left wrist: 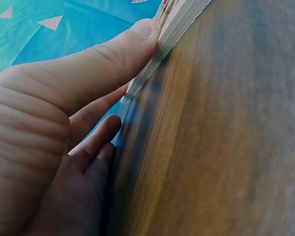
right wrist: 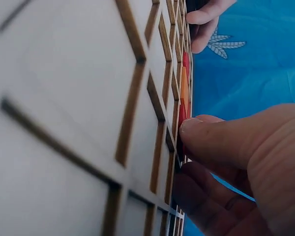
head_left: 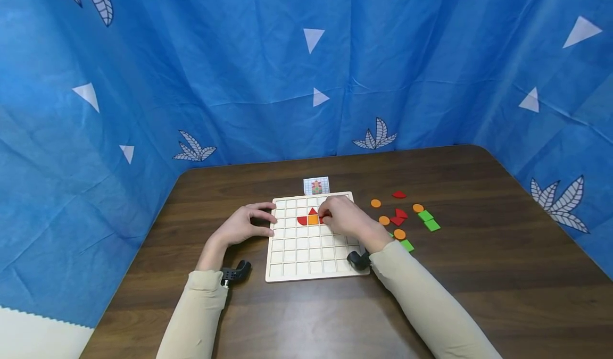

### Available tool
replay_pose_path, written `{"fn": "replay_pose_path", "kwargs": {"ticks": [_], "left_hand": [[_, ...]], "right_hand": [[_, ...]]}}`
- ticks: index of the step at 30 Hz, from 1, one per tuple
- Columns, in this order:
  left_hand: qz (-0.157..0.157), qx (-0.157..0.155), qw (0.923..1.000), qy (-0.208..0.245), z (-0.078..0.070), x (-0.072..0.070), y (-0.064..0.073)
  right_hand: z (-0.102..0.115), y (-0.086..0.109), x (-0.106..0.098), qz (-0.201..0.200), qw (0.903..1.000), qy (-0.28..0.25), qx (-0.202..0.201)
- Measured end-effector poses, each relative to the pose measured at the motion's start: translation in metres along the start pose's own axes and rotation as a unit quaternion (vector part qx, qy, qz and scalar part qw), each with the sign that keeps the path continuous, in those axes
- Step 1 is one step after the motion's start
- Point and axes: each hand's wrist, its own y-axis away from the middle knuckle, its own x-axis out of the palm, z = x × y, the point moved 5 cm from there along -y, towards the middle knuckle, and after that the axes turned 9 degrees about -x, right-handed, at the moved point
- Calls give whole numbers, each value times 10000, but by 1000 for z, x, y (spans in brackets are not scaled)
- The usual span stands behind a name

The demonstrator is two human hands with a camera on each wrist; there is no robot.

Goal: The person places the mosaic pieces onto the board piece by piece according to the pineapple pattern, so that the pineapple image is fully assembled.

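A white gridded board (head_left: 289, 255) lies on the table. In its upper middle cells are a red triangle (head_left: 313, 211), an orange square (head_left: 313, 219) below it and a red curved piece (head_left: 301, 220) to the square's left. My right hand (head_left: 347, 218) reaches over the board and pinches a red piece (right wrist: 182, 110) at the cell just right of the square; the fingers hide much of its outline. At the board's left edge rests my left hand (head_left: 239, 226), fingers spread and loosely bent. The left wrist view shows its thumb (left wrist: 113, 56) against the board's rim.
Behind the board lies a small card (head_left: 316, 186) with a coloured pattern on a grid. To the right, loose orange discs (head_left: 375, 203), red pieces (head_left: 399, 194) and green squares (head_left: 432, 225) are scattered on the brown table (head_left: 479, 274). A blue curtain (head_left: 268, 82) hangs around the table's back.
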Motion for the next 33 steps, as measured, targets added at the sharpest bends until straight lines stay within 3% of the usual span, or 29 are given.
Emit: {"fn": "replay_pose_path", "kwargs": {"ticks": [5,10,18,26,33], "left_hand": [[7,-103,9999,1,2,0,-1],[29,-84,9999,55,2,0,-1],[50,-60,9999,69,0,-1,-1],[114,-87,9998,126,-2,-3,1],[185,-141,9996,133,-1,-1,-1]], "right_hand": [[0,4,-7,-48,9998,-166,106],[1,18,-24,-17,9995,-299,-112],[-15,62,-48,75,9997,-168,-166],[-43,101,-72,-79,9993,-202,-296],[-57,132,-77,57,9994,-227,-267]]}}
